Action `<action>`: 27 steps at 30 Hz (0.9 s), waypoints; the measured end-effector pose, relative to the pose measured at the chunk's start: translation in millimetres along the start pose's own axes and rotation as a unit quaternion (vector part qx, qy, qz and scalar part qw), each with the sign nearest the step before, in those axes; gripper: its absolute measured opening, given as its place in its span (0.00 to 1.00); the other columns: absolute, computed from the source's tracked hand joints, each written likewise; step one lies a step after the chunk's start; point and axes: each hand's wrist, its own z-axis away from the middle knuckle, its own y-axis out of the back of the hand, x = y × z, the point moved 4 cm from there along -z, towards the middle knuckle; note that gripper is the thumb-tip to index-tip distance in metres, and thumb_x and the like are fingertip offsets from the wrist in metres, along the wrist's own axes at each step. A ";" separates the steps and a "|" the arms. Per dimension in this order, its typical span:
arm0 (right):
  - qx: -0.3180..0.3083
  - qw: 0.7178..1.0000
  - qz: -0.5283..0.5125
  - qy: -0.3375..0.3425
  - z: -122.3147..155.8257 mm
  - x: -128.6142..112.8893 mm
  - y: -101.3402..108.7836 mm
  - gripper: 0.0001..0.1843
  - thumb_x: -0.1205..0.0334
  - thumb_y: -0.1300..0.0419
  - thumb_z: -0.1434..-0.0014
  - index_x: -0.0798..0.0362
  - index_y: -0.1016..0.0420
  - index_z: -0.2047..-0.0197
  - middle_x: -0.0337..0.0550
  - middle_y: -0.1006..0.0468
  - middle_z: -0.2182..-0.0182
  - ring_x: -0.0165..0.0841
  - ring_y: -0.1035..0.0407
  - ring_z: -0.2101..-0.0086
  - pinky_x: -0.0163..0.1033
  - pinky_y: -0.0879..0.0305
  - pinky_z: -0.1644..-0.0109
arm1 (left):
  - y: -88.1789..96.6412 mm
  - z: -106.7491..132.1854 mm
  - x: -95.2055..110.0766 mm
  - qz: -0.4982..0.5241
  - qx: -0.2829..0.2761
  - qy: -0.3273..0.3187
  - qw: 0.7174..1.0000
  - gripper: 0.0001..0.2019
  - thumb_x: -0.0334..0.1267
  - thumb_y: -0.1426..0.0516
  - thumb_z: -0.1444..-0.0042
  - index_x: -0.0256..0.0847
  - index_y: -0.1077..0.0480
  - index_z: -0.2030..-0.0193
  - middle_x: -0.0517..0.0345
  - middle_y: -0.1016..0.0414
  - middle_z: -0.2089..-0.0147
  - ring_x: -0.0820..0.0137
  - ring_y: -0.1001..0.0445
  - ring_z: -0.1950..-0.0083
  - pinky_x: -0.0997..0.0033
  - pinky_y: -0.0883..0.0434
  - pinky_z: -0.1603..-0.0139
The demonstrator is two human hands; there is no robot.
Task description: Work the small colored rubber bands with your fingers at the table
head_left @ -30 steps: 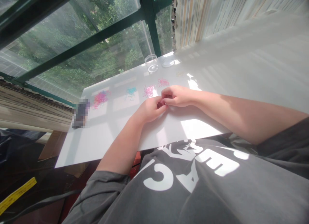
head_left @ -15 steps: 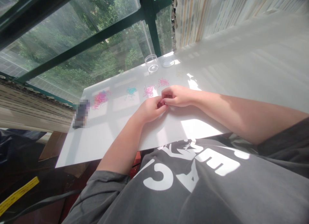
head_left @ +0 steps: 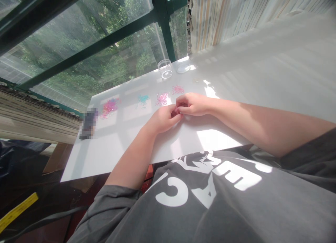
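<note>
Pink elastic band (head_left: 174, 113), only a sliver of it showing, sits pinched between both hands low over the middle of the white worktop (head_left: 110, 148). From my remote seat I read the left hand (head_left: 161, 120) and the right hand (head_left: 193, 104) as closed narrow, fingertips meeting on the band and knuckles close together. Beyond them lie separate heaps of bands: a large pink pile (head_left: 109, 106) off to the left, a teal pile (head_left: 142, 99), a middle pink pile (head_left: 162, 99) and a far pink pile (head_left: 177, 89). A clear jar (head_left: 165, 68) and a white lid (head_left: 182, 68) stand at the far edge by the window. My judgement: so small and springy a loop handles best in a light fingertip pinch, worked close to the surface, so that a slip drops it on the worktop rather than in the lap.
</note>
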 end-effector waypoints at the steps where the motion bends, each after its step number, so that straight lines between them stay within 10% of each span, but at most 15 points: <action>1: 0.001 1.000 0.000 0.002 0.1 -0.4 0.2 0.06 0.61 0.46 0.47 0.53 0.30 0.70 0.39 0.29 0.75 0.29 0.42 0.73 0.36 0.52 0.69 | -0.1 0.0 -0.1 0.000 0.000 0.001 1.000 0.11 0.44 0.49 0.46 0.38 0.37 0.72 0.60 0.33 0.74 0.74 0.38 0.73 0.73 0.42 0.72; 27: 0.004 1.000 -0.004 0.013 0.9 0.3 -0.8 0.07 0.61 0.47 0.48 0.53 0.30 0.69 0.39 0.28 0.74 0.29 0.40 0.73 0.34 0.50 0.70 | -0.3 0.1 0.8 0.004 -0.002 -0.005 1.000 0.11 0.44 0.50 0.46 0.38 0.38 0.72 0.60 0.34 0.75 0.74 0.38 0.73 0.73 0.42 0.73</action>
